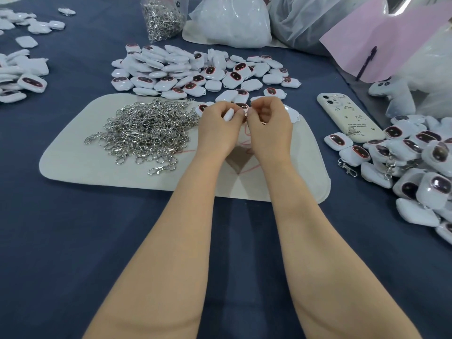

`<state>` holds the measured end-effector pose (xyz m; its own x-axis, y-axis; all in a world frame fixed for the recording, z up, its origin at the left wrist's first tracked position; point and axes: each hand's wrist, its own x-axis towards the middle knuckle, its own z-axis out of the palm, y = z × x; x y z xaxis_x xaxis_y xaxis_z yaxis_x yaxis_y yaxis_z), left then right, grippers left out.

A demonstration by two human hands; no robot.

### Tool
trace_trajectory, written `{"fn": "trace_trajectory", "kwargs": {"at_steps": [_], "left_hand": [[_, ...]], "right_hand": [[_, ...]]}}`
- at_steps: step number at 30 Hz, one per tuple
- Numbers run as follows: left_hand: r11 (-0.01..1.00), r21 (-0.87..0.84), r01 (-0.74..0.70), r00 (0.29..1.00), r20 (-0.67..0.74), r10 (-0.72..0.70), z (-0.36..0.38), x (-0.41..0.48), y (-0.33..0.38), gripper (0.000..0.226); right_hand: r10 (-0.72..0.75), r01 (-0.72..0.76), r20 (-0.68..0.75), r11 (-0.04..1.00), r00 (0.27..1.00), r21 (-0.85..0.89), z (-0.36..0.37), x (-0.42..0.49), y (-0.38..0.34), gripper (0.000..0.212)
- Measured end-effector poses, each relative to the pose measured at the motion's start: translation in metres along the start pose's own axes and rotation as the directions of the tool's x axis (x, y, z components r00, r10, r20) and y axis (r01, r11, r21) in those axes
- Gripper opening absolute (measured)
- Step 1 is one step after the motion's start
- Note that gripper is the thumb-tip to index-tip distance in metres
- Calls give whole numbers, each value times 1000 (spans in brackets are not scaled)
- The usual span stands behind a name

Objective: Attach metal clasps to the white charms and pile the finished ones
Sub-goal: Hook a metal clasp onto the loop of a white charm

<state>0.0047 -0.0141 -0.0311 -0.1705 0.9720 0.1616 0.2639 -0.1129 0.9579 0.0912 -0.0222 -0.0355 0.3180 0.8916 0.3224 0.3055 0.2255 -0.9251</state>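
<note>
Nearest the camera, two bare forearms run up from 6 o'clock over the blue tabletop [73, 241] and meet just above centre.

At 9 to 10 o'clock, a loose spread of white charms [27, 79] lies at the left edge, some showing a dark face.

A pale mat [68, 165] lies on the tabletop at centre. Its left half carries a heap of loose metal clasps [146, 133].

At 11 o'clock, a clear bag of clasps [162, 18] stands at the far edge.

At 12 o'clock, a large pile of charms [190, 69] lies just beyond the mat, touching its far edge.

Left hand [216, 123]: fingers curled, grasping one white charm [229, 115] above the mat's far edge.

Right hand [269, 121]: fingers curled, fingertips pinching a small metal piece [245, 116] against the held charm. The piece is too small to identify further. The two hands touch at the fingertips.

At 12 to 1 o'clock, white plastic bags [232, 23] sit at the far edge, with a pink sheet [391, 37] to their right.

At 2 o'clock, a cream phone [347, 116] lies face down just right of the mat. A white plush toy [393, 94] lies beyond it.

At 3 o'clock, a pile of finished charms [415, 160] with clasps attached fills the right edge, well apart from the hands.
</note>
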Motion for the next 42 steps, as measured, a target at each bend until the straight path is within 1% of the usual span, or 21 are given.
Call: {"fn": "trace_trajectory", "kwargs": {"at_steps": [3,9,13,23,32,39,42], "left_hand": [[999,-37,18,1000,-18,-18,-1,1,-1,8],[1000,-23,-11,1000,-21,11,1,0,-1,9],[1000,-21,-18,1000,-14,18,0,-1,-2,10],[999,-3,-37,999,-10,37,0,-2,-3,9],[999,19,-37,999,-20,37,1,-2,-3,10],[987,136,-87,994,-52,95,2,-1,-6,12],[982,161,-102,993,-50,111,3,0,-7,12]], "right_hand": [[-6,7,29,999,1000,-38,1,0,1,13],[-6,6,15,999,1000,-41,2,0,3,14],[-13,15,27,997,1000,-78,1,0,4,12],[-3,4,18,999,1000,-53,2,0,4,10],[-28,30,31,996,999,-82,1,0,4,14],[-23,33,76,991,997,-131,1,1,5,12],[-50,62,79,985,996,-163,2,1,5,13]]}}
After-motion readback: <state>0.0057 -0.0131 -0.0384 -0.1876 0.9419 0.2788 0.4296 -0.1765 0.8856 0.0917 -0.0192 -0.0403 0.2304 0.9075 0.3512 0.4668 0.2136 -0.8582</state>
